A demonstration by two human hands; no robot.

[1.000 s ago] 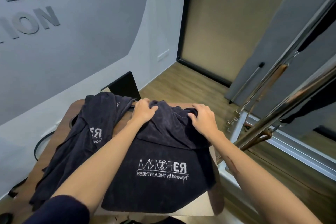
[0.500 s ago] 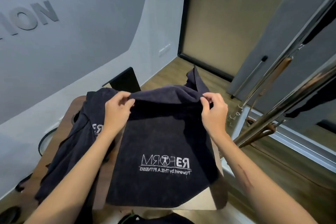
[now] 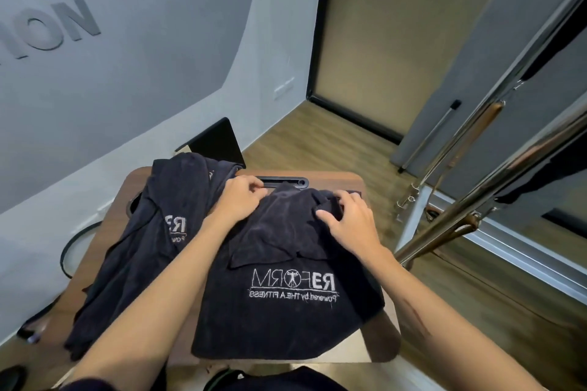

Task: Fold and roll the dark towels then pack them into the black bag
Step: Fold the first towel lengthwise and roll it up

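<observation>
A dark towel (image 3: 286, 320) with a white mirrored logo lies on the small wooden table (image 3: 352, 179), its far part bunched up. My left hand (image 3: 239, 200) grips the bunched far edge at the left. My right hand (image 3: 351, 219) grips the same edge at the right, fingers curled into the cloth. More dark towelling (image 3: 143, 247) with the same logo lies crumpled on the table's left side and hangs over its edge. A dark rounded shape (image 3: 286, 379) shows at the bottom edge below the table; I cannot tell whether it is the bag.
A black slot (image 3: 286, 181) is set into the table's far edge. A black panel (image 3: 219, 143) leans on the grey wall behind. Metal rails (image 3: 476, 200) of an exercise frame run along the right. A black cable (image 3: 68, 251) loops on the left, over wood flooring.
Half a second ago both hands held the towel's far edge lifted off the table. They have brought it down and forward, and the far part now lies bunched over the towel.
</observation>
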